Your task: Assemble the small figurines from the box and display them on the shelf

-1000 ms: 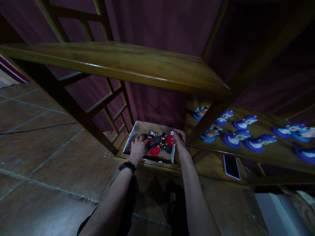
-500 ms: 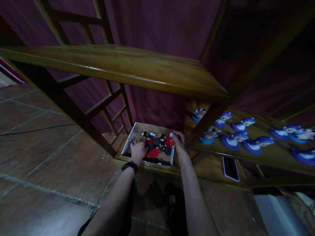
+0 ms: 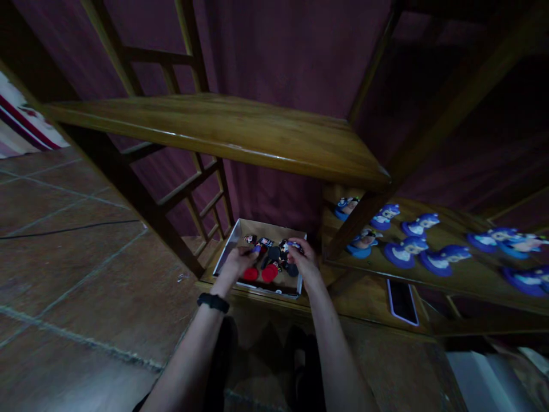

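A shallow cardboard box [image 3: 226, 252] with white sides holds several small figurines [image 3: 266, 242] and round bases, among them a red base [image 3: 270, 273] and a dark grey base [image 3: 292, 269]. My left hand [image 3: 238, 262] is over the left part of the box, fingers pinched around a small blue-purple piece [image 3: 256, 249] whose kind is unclear. Above the box's right side, my right hand [image 3: 303, 260] is closed on a small blue-and-white figurine [image 3: 294, 245], partly covered by the fingers. A dark band [image 3: 213, 302] circles my left wrist.
A wooden shelf board [image 3: 223, 123] overhangs the box. On a shelf to the right stand several figurines on blue bases [image 3: 405, 252], behind a slanting post [image 3: 358, 220]. A phone [image 3: 402, 301] lies on the lower board. Wooden lattice [image 3: 189, 186] borders the left.
My left hand has lifted from the figurines and drawn back left, with a blue-purple piece in its fingers. A second red base now shows. My right hand has shifted slightly left and down.
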{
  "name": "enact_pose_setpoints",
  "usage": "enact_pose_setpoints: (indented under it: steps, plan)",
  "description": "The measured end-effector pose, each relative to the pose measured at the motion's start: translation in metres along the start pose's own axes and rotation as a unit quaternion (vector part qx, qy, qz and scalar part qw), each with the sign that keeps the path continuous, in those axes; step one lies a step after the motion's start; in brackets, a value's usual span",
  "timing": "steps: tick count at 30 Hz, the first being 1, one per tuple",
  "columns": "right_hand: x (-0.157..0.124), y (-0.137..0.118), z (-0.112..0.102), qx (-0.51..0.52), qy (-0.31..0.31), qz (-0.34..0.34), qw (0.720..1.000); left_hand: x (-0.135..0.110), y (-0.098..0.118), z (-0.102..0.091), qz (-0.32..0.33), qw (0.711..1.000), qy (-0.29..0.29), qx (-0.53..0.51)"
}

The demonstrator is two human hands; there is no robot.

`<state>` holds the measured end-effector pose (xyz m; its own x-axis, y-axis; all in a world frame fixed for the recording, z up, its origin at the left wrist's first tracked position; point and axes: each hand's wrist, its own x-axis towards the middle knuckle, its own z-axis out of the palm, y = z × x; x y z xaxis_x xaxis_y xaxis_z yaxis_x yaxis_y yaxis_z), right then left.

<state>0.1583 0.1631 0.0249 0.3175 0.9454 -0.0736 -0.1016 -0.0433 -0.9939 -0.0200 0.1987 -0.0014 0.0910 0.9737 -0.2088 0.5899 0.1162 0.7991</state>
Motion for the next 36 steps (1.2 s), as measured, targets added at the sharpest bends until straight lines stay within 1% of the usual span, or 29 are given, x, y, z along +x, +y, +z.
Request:
enact_pose_setpoints:
  steps: [1, 2, 3, 4, 5, 6, 7, 8, 10, 13, 17, 19, 22, 26, 29, 32, 34, 36]
  plan:
    - [-0.002, 0.001, 0.002, 0.003, -0.011, -0.006, 1.0, -0.002, 0.002, -0.004, -0.013, 0.994, -0.042, -0.102]
    - [-0.003, 0.003, 0.005, 0.006, -0.021, -0.011, 1.0, -0.004, 0.004, -0.007, -0.028, 0.974, -0.085, -0.209]
    - [-0.005, 0.005, 0.008, 0.008, -0.031, -0.015, 0.999, -0.007, 0.005, -0.009, -0.043, 0.94, -0.123, -0.316]
    - [-0.006, 0.006, 0.011, 0.01, -0.041, -0.018, 0.999, -0.009, 0.007, -0.009, -0.06, 0.895, -0.16, -0.413]
    - [-0.008, 0.008, 0.014, 0.012, -0.05, -0.022, 0.998, -0.011, 0.008, -0.009, -0.075, 0.851, -0.189, -0.484]
    - [-0.009, 0.009, 0.016, 0.013, -0.058, -0.027, 0.998, -0.013, 0.01, -0.009, -0.082, 0.824, -0.204, -0.523]
    - [-0.01, 0.01, 0.019, 0.011, -0.064, -0.032, 0.997, -0.015, 0.011, -0.008, -0.086, 0.807, -0.212, -0.545]
    - [-0.011, 0.011, 0.021, 0.007, -0.066, -0.036, 0.997, -0.016, 0.013, -0.007, -0.089, 0.799, -0.213, -0.556]
    - [-0.011, 0.012, 0.024, -0.009, -0.063, -0.045, 0.997, -0.018, 0.017, -0.005, -0.093, 0.798, -0.199, -0.561]
    - [-0.01, 0.014, 0.024, -0.048, -0.047, -0.055, 0.996, -0.021, 0.022, -0.002, -0.096, 0.811, -0.175, -0.551]
    - [-0.009, 0.018, 0.022, -0.101, -0.034, -0.076, 0.991, -0.025, 0.03, 0.004, -0.074, 0.825, -0.133, -0.545]
    - [-0.009, 0.018, 0.021, -0.132, -0.031, -0.094, 0.986, -0.027, 0.033, 0.006, -0.059, 0.833, -0.116, -0.538]
    - [-0.012, 0.015, 0.02, -0.189, -0.027, -0.129, 0.973, -0.029, 0.035, 0.008, -0.049, 0.842, -0.112, -0.526]
    - [-0.017, 0.005, 0.019, -0.263, -0.062, -0.197, 0.942, -0.028, 0.035, 0.01, -0.055, 0.853, -0.089, -0.511]
    - [-0.02, -0.002, 0.018, -0.298, -0.095, -0.246, 0.917, -0.027, 0.033, 0.011, -0.064, 0.864, -0.077, -0.494]
    - [-0.019, -0.004, 0.017, -0.318, -0.118, -0.255, 0.905, -0.027, 0.033, 0.012, -0.068, 0.88, -0.07, -0.465]
    - [-0.018, -0.002, 0.016, -0.326, -0.115, -0.247, 0.905, -0.027, 0.034, 0.014, -0.058, 0.893, -0.056, -0.443]
    - [-0.016, 0.0, 0.016, -0.329, -0.107, -0.235, 0.908, -0.028, 0.034, 0.016, -0.039, 0.913, -0.04, -0.405]
